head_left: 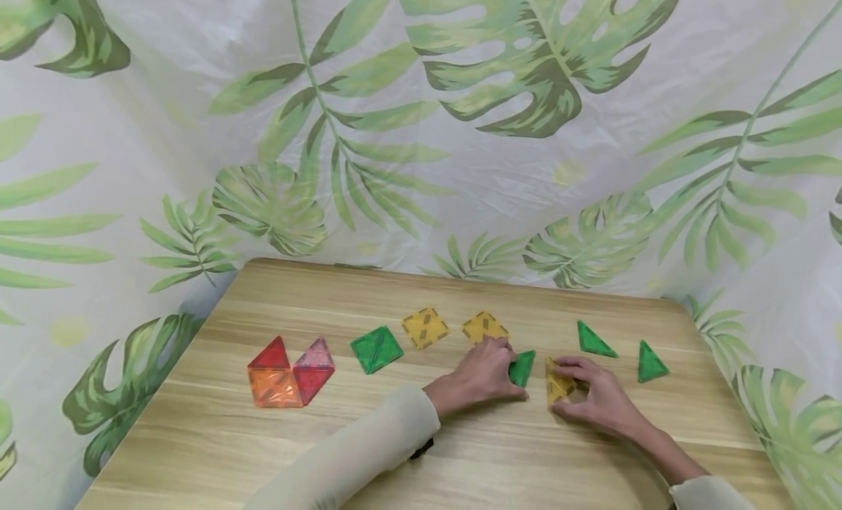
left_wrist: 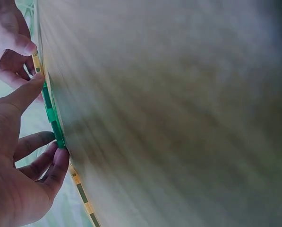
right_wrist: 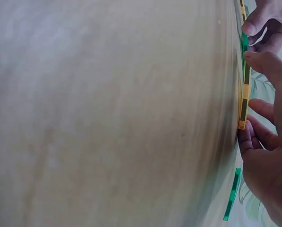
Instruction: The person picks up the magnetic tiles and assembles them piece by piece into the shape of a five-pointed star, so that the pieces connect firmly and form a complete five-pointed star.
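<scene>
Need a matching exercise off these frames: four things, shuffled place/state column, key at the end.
1. Left hand
2. Right hand
3. Orange piece
4. Leaf-print backdrop

A. Behind the table
B. Pinches a yellow triangle
C. Left part of the table, beside a red triangle
D. Pinches a green triangle

Pairs: 1-D, 2-B, 3-C, 4-A

Cream sleeves [head_left: 355, 451] (black wristband [head_left: 422, 449], perhaps).

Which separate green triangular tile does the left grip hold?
The green translucent triangle just left of the yellow translucent triangle; the other two separate green triangles lie untouched farther right on the wooden table.
</scene>
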`<state>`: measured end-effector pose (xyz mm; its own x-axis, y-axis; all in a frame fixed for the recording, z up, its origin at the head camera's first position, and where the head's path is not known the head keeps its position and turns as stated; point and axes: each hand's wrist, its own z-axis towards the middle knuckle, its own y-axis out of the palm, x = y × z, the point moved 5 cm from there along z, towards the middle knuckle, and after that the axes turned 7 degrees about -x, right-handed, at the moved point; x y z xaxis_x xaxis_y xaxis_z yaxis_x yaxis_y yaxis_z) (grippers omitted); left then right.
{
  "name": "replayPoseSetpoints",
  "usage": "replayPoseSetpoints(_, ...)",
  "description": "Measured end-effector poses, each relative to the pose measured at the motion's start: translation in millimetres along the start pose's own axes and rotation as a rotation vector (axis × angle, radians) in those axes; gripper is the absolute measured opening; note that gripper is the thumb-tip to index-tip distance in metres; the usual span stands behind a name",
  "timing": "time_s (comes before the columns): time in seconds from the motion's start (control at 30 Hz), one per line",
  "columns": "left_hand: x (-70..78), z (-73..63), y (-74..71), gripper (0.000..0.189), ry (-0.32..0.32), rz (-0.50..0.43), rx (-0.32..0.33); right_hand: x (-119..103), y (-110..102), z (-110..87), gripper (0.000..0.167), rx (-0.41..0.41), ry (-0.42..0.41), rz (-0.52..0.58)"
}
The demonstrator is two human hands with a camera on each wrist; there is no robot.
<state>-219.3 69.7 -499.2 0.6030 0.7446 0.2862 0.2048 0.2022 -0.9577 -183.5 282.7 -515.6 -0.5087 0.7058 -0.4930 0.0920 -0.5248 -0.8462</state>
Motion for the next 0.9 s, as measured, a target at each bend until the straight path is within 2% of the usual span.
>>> replayPoseSetpoints(0.2, -1.3, 2.2, -0.8, 0.061, 0.013, 0.017, -0.013, -3.2, 2.4, 6.4, 0.059, -0.024, -0.001, -0.032)
replayPoseSetpoints(0.5, 3.2, 6.3, -0.2, 0.048, 0.114, 0.04, 0.005, -10.8, 7.2, 14.3, 0.053, -0.015, -0.013, -0.016)
replayPoseSetpoints(0.77, 4.7, 9.1, -2.2, 0.045, 0.114, 0.007, -0.01, -12.3, 7.3, 16.3, 0.053, 0.003, -0.033, -0.015)
replayPoseSetpoints(0.9, 4.8, 12.4, -3.9, 0.041, 0.101, -0.02, -0.02, -8.6, 3.1, 13.5, 0.053, -0.023, -0.001, 0.016)
